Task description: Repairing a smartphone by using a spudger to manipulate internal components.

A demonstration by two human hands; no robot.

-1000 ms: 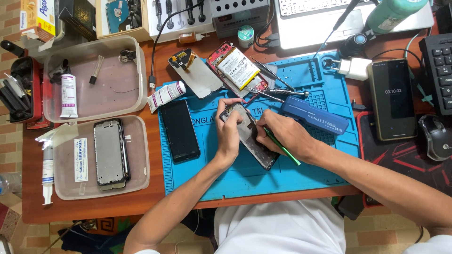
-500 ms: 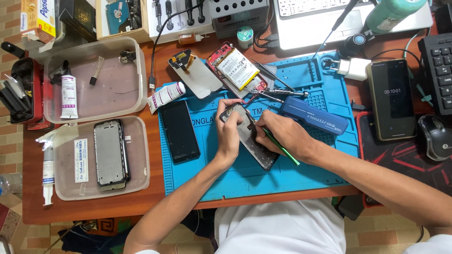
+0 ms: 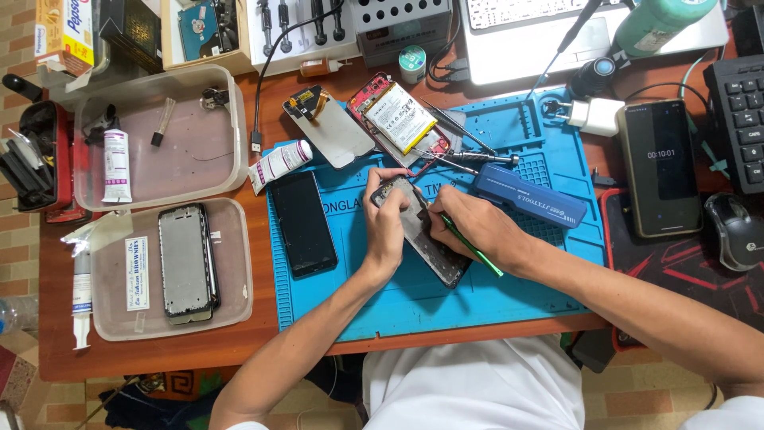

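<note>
Left hand [image 3: 387, 231] pinches the phone [image 3: 426, 239] mid-mat [image 3: 477, 295]; right hand [image 3: 473, 227] grips a green tool [image 3: 475, 253]; clutter crowds the mat's far edge.

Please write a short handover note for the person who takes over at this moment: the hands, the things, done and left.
Left hand steadies the dark phone frame on the blue mat.
Right hand works a green-handled tool at the frame's upper part.
Done: red phone body with battery lies opened at the mat's top edge; black screen panel lies left of the frame.
Left: frame work unfinished.
</note>
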